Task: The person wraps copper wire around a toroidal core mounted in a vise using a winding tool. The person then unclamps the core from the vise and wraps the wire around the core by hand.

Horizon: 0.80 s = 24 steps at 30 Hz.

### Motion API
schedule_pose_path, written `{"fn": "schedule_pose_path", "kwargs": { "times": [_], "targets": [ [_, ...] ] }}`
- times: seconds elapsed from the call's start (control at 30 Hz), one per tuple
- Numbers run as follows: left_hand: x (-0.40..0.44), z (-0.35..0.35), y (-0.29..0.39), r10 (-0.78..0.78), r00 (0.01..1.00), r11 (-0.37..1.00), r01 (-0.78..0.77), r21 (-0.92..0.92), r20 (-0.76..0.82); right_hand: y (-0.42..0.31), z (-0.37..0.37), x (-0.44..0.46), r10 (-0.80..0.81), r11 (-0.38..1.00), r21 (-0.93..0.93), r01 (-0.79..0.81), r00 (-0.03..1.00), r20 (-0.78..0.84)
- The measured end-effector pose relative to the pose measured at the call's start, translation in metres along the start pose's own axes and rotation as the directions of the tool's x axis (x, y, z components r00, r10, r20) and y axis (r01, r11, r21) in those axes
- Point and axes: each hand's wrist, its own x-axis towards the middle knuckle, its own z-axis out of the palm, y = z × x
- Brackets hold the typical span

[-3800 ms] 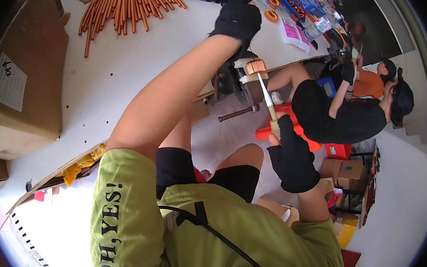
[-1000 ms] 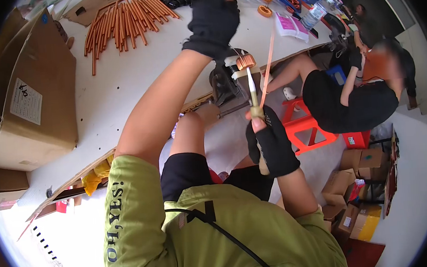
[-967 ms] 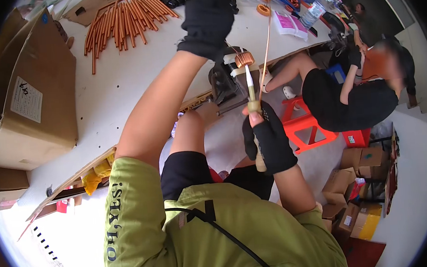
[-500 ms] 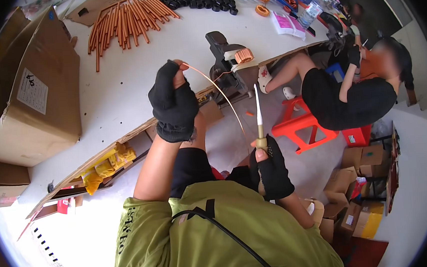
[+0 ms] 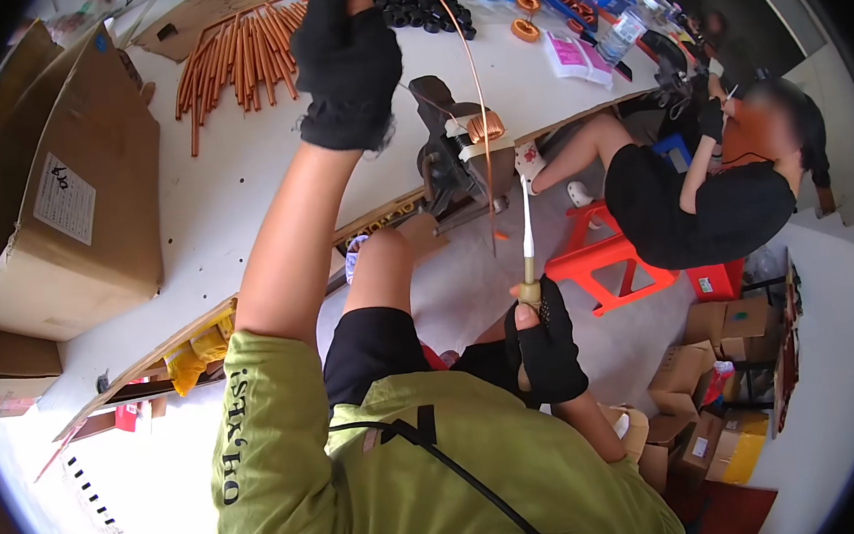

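My left hand, in a black fingerless glove, is raised over the bench at the top edge, its fingers closed on a copper wire. The wire arches out of the frame top and hangs down past a wire-wound ring coil. That coil sits in a dark bench vise at the bench edge. Lower right, my right hand, gloved likewise, is wrapped round the olive handle of a hook tool. Its slim white shaft points up, below the coil and apart from it.
Copper rods and black rings lie on the bench. A large cardboard box stands at left. Another person sits at right by a red stool. Several cartons are stacked at lower right.
My left hand has moved up and away over the bench, drawing the wire up with it. My right hand with the hook tool has barely shifted.
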Motion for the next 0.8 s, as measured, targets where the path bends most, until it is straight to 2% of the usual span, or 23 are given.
{"fn": "schedule_pose_path", "kwargs": {
  "times": [0.03, 0.07, 0.17, 0.2, 0.3, 0.43, 0.47, 0.53, 0.6, 0.67, 0.73, 0.8],
  "targets": [
    [0.002, 0.007, 0.000, -0.094, 0.995, 0.995, 0.095, -0.041, 0.018, -0.002, -0.001, 0.001, 0.007, 1.000, 0.013, -0.008, 1.000, 0.013],
    [0.005, 0.017, -0.012, 0.006, 1.000, 0.999, -0.007, -0.043, -0.023, -0.004, -0.003, 0.002, 0.015, 1.000, 0.027, -0.016, 1.000, 0.027],
    [0.008, 0.045, -0.030, 0.121, 0.983, 0.985, -0.101, 0.138, -0.140, -0.009, -0.007, 0.004, 0.005, 0.999, 0.034, -0.007, 0.998, 0.066],
    [0.004, 0.050, -0.032, 0.020, 0.992, 0.992, -0.004, 0.123, -0.124, -0.004, -0.008, 0.007, -0.061, 0.998, 0.004, 0.061, 0.996, 0.069],
    [-0.006, 0.058, -0.055, -0.071, 0.997, 0.997, 0.072, 0.037, -0.017, -0.006, -0.010, 0.009, -0.109, 0.993, -0.031, 0.113, 0.988, 0.106],
    [-0.023, 0.068, -0.070, -0.118, 0.993, 0.983, 0.116, 0.142, 0.004, -0.007, -0.010, 0.014, -0.144, 0.970, -0.188, 0.157, 0.986, 0.080],
    [-0.026, 0.069, -0.071, -0.148, 0.987, 0.979, 0.137, 0.152, 0.058, -0.006, -0.010, 0.016, -0.152, 0.956, -0.241, 0.166, 0.986, 0.075],
    [-0.030, 0.079, -0.071, -0.124, 0.987, 0.988, 0.114, 0.104, 0.101, -0.006, -0.016, 0.020, -0.148, 0.921, -0.350, 0.171, 0.985, 0.091],
    [-0.033, 0.088, -0.072, -0.129, 0.977, 0.987, 0.110, 0.120, 0.167, -0.010, -0.016, 0.027, -0.162, 0.950, -0.252, 0.182, 0.982, 0.098],
    [-0.036, 0.091, -0.077, -0.158, 0.941, 0.976, 0.103, 0.190, 0.298, -0.022, -0.018, 0.039, -0.076, 0.997, -0.015, 0.079, 0.982, 0.174],
    [-0.039, 0.093, -0.081, -0.210, 0.873, 0.964, 0.111, 0.242, 0.440, -0.044, -0.023, 0.056, 0.074, 0.928, 0.317, -0.195, 0.931, 0.357],
    [-0.037, 0.096, -0.076, -0.291, 0.769, 0.933, 0.097, 0.347, 0.569, -0.062, -0.021, 0.070, 0.116, 0.847, 0.433, -0.309, 0.902, 0.415]
  ]
}}
